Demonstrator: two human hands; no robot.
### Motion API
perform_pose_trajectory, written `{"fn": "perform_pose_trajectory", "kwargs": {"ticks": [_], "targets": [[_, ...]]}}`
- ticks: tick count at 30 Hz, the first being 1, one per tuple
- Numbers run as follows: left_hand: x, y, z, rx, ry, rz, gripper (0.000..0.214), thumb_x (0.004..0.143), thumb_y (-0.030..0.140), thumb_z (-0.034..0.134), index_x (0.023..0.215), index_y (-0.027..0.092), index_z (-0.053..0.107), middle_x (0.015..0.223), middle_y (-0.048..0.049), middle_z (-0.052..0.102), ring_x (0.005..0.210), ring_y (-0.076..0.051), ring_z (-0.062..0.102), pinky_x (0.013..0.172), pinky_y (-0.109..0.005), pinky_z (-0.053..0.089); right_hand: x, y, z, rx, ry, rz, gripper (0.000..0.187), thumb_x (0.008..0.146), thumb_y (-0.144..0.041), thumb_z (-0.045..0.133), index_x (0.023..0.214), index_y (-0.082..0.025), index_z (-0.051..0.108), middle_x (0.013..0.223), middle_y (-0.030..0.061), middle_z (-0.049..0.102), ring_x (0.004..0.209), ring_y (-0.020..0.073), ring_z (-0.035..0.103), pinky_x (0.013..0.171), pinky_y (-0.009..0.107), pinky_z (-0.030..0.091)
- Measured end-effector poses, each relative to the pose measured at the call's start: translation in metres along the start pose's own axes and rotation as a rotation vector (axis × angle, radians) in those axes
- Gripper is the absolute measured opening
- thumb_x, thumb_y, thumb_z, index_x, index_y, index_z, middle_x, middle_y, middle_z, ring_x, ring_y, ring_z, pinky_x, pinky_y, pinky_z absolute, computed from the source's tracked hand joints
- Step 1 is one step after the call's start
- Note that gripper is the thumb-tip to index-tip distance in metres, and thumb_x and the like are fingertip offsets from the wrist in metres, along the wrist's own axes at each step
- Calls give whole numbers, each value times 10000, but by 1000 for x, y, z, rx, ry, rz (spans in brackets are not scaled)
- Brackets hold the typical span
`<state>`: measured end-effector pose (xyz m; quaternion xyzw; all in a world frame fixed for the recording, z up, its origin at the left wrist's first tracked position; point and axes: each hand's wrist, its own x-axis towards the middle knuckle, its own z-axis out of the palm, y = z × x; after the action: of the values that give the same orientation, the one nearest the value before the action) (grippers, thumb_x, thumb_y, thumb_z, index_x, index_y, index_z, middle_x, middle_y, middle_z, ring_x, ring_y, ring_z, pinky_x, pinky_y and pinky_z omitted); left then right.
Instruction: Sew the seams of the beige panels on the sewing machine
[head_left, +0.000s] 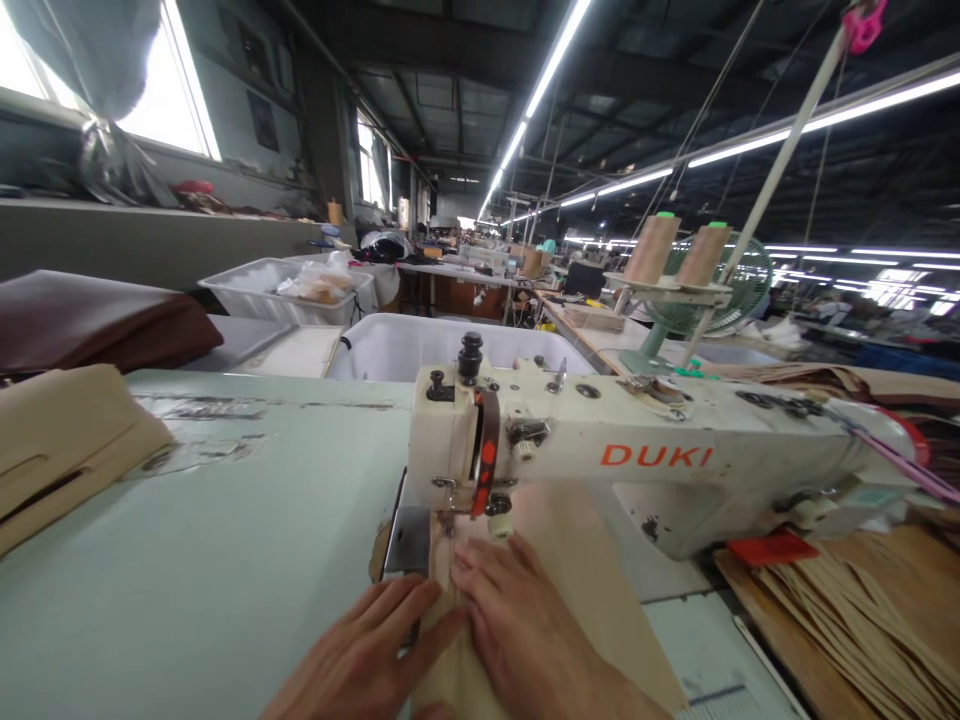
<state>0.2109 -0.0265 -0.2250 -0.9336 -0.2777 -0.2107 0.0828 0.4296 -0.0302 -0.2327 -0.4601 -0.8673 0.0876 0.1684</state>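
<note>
A cream sewing machine (645, 450) marked DUKI stands on a pale green table (225, 540). A strip of tan fabric (577, 580) runs under its needle head (480, 500) toward me. My left hand (367, 655) lies flat on the fabric's left edge, fingers stretched toward the needle plate (409, 540). My right hand (517, 625) presses flat on the fabric just before the presser foot, fingers extended and close together. Both hands rest on the cloth side by side, almost touching.
Folded tan pieces (60, 440) and brown material (90, 320) lie at the left. White plastic bins (390, 345) stand behind the table. A stack of tan cut pieces (862, 610) sits at the right. Two thread cones (675, 250) and a green fan (720, 300) stand behind the machine.
</note>
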Motion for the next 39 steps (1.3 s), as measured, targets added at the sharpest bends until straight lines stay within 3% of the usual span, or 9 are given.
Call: {"fn": "perform_pose_trajectory", "kwargs": {"ticks": [4, 9, 15, 18, 21, 27, 39], "targets": [[8, -6, -2, -13, -21, -16, 604, 812, 337, 723, 1371, 278, 501, 1223, -35, 632, 1067, -245, 614, 917, -325, 550, 7, 7, -5, 13, 8, -3, 423, 967, -126, 432, 1365, -255, 493, 1444, 11, 520, 1340, 191, 459, 1222, 472, 198], [18, -13, -2, 62, -25, 17, 533, 840, 321, 675, 1349, 250, 533, 1246, -42, 637, 1094, -253, 622, 917, -355, 577, 16, 15, -12, 31, 41, 12, 371, 988, -144, 436, 1318, -283, 532, 1402, -3, 557, 1300, 172, 499, 1222, 429, 191], [18, -20, 8, 175, 18, 63, 481, 891, 364, 613, 1346, 222, 544, 1241, -53, 653, 1075, -256, 647, 899, -383, 596, 21, 25, -14, 17, 55, -37, 368, 989, -185, 459, 1334, -275, 550, 1349, 25, 580, 1306, 208, 473, 1212, 442, 219], [12, -18, 11, 192, 6, 33, 460, 941, 382, 556, 1379, 247, 513, 1329, -51, 607, 1160, -253, 613, 946, -385, 577, 15, 23, -13, 23, 87, -7, 402, 991, -177, 471, 1371, -296, 528, 1335, 20, 585, 1272, 209, 493, 1168, 417, 318], [5, -13, 10, 118, 4, 0, 456, 945, 325, 528, 1395, 264, 484, 1323, -38, 606, 1185, -226, 598, 984, -341, 552, 4, 15, -10, 84, 116, 13, 343, 981, -147, 492, 1278, -287, 592, 1283, -5, 617, 1202, 182, 540, 1113, 361, 394], [5, -11, 2, -30, 14, 29, 487, 930, 321, 542, 1403, 275, 439, 1281, -5, 632, 1117, -193, 638, 940, -260, 569, -10, 3, 0, 30, 93, 0, 389, 952, -88, 486, 1318, -202, 551, 1365, 32, 584, 1293, 220, 491, 1195, 508, 272], [0, -35, 11, -18, -129, -41, 692, 922, 544, 573, 1523, 327, 308, 1467, -41, 494, 1272, -297, 554, 952, -457, 584, 9, 11, 5, -117, -4, 60, 457, 1001, -136, 415, 1452, -205, 441, 1475, 54, 487, 1370, 245, 428, 1208, 574, 222]]}}
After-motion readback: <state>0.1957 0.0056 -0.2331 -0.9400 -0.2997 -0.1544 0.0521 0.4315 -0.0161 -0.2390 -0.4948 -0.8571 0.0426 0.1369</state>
